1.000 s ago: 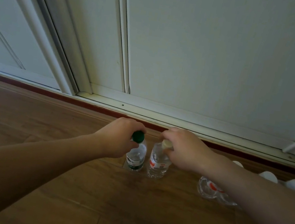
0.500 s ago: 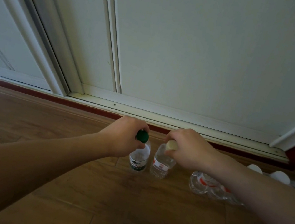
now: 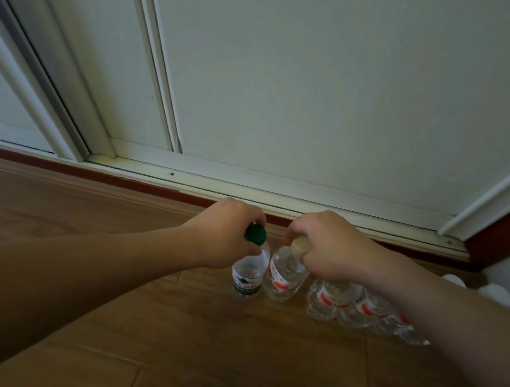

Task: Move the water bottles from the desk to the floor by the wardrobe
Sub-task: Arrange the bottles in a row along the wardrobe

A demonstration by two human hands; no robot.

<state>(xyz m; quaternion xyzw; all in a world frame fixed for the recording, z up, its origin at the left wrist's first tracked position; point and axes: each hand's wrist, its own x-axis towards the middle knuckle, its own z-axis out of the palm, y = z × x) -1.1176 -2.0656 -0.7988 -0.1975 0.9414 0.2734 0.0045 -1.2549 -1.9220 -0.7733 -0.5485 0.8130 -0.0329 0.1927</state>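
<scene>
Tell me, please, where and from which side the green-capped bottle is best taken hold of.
Probably by the neck just under the green cap, from above, as the left hand grips it now. The green-capped bottle stands upright on the floor, the red-labelled bottle close on its right, so the top is the freest, narrowest part.

Brown wood floor (image 3: 219, 356) runs up to a wardrobe (image 3: 329, 104). A green-capped bottle (image 3: 246, 276) and a pale-capped bottle (image 3: 283, 279) stand side by side; red-labelled bottles (image 3: 359, 307) cluster just right.
</scene>
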